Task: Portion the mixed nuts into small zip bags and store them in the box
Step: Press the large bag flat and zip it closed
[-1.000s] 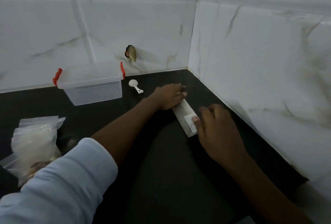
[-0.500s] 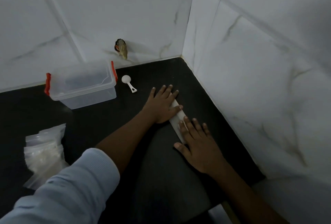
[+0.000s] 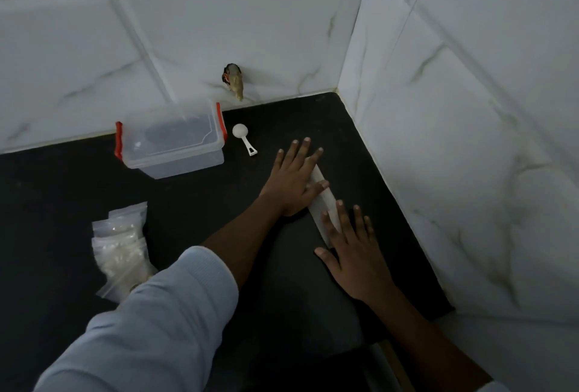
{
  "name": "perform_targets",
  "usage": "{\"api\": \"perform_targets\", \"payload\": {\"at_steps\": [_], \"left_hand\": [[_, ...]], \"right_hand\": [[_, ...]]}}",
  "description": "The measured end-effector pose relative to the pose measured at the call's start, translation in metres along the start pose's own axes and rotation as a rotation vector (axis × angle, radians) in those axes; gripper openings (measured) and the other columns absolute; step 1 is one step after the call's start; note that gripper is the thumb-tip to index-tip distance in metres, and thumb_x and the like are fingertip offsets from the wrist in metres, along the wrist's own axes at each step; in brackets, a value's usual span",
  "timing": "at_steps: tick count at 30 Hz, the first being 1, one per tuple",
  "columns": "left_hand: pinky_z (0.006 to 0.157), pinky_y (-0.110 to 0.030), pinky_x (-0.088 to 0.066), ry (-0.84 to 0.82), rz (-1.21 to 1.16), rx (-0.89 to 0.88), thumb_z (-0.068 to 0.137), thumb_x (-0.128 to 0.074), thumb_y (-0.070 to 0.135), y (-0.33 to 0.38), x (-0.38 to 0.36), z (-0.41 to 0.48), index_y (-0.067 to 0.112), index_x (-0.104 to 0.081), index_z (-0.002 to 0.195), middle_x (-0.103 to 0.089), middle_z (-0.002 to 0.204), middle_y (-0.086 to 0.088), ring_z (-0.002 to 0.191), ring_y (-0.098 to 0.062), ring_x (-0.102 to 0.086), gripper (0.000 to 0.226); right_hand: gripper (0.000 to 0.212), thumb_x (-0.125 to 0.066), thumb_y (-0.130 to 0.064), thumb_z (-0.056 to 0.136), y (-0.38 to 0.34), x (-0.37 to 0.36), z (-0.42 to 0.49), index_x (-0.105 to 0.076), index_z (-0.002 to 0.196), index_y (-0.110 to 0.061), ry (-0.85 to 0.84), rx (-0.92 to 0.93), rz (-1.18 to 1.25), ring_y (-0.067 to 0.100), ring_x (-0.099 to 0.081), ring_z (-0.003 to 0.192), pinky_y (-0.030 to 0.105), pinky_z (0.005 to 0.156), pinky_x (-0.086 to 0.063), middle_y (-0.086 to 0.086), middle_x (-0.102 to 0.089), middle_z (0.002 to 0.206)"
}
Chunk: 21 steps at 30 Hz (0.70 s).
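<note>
Head view, I see both hands down flat on the black counter, near the corner of the tiled wall. The left hand has its fingers straight and spread wide. Its thumb and palm edge press the far half of a long white packet. The right hand is also flat with straight fingers, a bit spread. Its first two fingers lie on the near end of the same packet and its thumb points out left on the counter. Neither hand curls round anything. The packet lies flat at an angle between the two hands (I cannot tell what is inside).

The clear box with red latches sits at the back against the wall, lid on, well apart from the hands. A small white scoop lies just right of the box, handle pointing toward the left hand but not touching it. A pile of zip bags lies at the left, holding something pale, partly behind the light blue sleeve of the left arm. I can't pick out the nuts. There's a dark, ragged spot on the wall above the scoop.
</note>
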<state>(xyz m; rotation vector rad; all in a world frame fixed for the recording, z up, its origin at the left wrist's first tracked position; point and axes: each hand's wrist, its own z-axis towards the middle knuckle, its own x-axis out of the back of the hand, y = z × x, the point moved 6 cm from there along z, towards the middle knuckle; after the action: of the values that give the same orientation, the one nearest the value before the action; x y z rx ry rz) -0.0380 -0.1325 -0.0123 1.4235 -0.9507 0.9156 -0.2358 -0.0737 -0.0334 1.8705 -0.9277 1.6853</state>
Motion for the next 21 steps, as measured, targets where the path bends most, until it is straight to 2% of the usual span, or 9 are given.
{"api": "perform_targets", "payload": {"at_steps": [4,6,10,13,15,17,18,20,21], "left_hand": [[0.126,-0.055,0.005,0.051,0.072,0.008,0.102,-0.028,0.064,-0.008,0.021,-0.037,0.028,-0.007,0.163,0.015,0.170,-0.002,0.154,-0.022,0.023,0.074],[0.125,-0.057,0.004,0.090,0.137,0.034,0.103,-0.029,0.063,-0.019,0.034,-0.054,0.028,-0.010,0.163,0.015,0.170,-0.003,0.154,-0.024,0.024,0.072],[0.124,-0.060,0.002,0.273,0.226,0.241,0.102,-0.035,0.059,-0.074,0.093,-0.091,0.027,-0.012,0.163,0.015,0.170,-0.007,0.155,-0.031,0.020,0.072],[0.125,-0.057,0.004,0.470,0.218,0.429,0.102,-0.041,0.053,-0.120,0.142,-0.118,0.023,-0.017,0.162,0.013,0.170,-0.013,0.156,-0.036,0.014,0.072],[0.125,-0.054,0.004,0.575,0.146,0.638,0.100,-0.048,0.047,-0.154,0.167,-0.140,0.019,-0.019,0.162,0.010,0.169,-0.017,0.155,-0.040,0.010,0.074],[0.126,-0.053,-0.005,0.622,-0.110,0.856,0.098,-0.056,0.037,-0.186,0.179,-0.157,0.013,-0.016,0.162,-0.002,0.169,-0.022,0.156,-0.041,0.001,0.079],[0.125,-0.052,-0.017,0.641,-0.355,0.939,0.098,-0.060,0.031,-0.201,0.179,-0.165,0.010,-0.014,0.162,-0.010,0.168,-0.021,0.155,-0.040,-0.009,0.081],[0.108,-0.047,-0.046,0.650,-0.913,1.058,0.099,-0.063,0.023,-0.218,0.170,-0.176,0.011,-0.018,0.161,-0.032,0.161,-0.018,0.142,-0.038,-0.042,0.078],[0.100,-0.046,-0.054,0.634,-1.099,1.074,0.099,-0.063,0.022,-0.219,0.168,-0.179,0.011,-0.026,0.159,-0.043,0.154,-0.017,0.130,-0.035,-0.055,0.071]], "right_hand": [[0.076,-0.015,-0.071,0.100,-0.003,0.008,-0.001,0.010,0.163,-0.038,0.057,-0.011,0.009,0.042,-0.001,0.157,0.065,0.123,-0.008,0.010,0.004,0.173],[0.076,-0.023,-0.067,0.101,-0.012,0.024,0.007,-0.003,0.165,-0.032,0.128,-0.011,0.048,0.041,-0.007,0.157,0.063,0.124,-0.006,0.012,-0.005,0.173],[0.065,-0.036,-0.053,0.105,-0.070,0.074,0.072,-0.033,0.160,-0.019,0.252,0.113,0.310,0.035,-0.030,0.151,0.056,0.125,-0.020,0.013,-0.032,0.165],[0.062,-0.047,-0.046,0.105,-0.119,0.104,0.133,-0.031,0.160,-0.020,0.156,0.130,0.620,0.026,-0.025,0.154,0.047,0.125,-0.026,0.009,-0.029,0.167],[0.065,-0.056,-0.038,0.104,-0.150,0.118,0.170,-0.028,0.161,-0.022,0.038,0.091,0.817,0.017,-0.025,0.153,0.040,0.124,-0.026,0.000,-0.027,0.167],[0.065,-0.059,-0.032,0.103,-0.172,0.125,0.204,-0.030,0.160,-0.021,-0.051,0.046,1.004,0.011,-0.038,0.143,0.034,0.118,-0.033,-0.007,-0.038,0.158],[0.064,-0.060,-0.031,0.101,-0.181,0.124,0.219,-0.034,0.159,-0.021,-0.091,0.010,1.090,0.013,-0.046,0.138,0.035,0.115,-0.039,-0.005,-0.045,0.153],[0.061,-0.063,-0.030,0.098,-0.191,0.121,0.238,-0.041,0.155,-0.019,-0.156,-0.110,1.227,0.018,-0.059,0.124,0.038,0.104,-0.051,0.001,-0.058,0.142],[0.056,-0.063,-0.026,0.098,-0.193,0.119,0.242,-0.046,0.151,-0.017,-0.164,-0.163,1.278,0.017,-0.062,0.114,0.035,0.094,-0.055,0.002,-0.061,0.135]]}}
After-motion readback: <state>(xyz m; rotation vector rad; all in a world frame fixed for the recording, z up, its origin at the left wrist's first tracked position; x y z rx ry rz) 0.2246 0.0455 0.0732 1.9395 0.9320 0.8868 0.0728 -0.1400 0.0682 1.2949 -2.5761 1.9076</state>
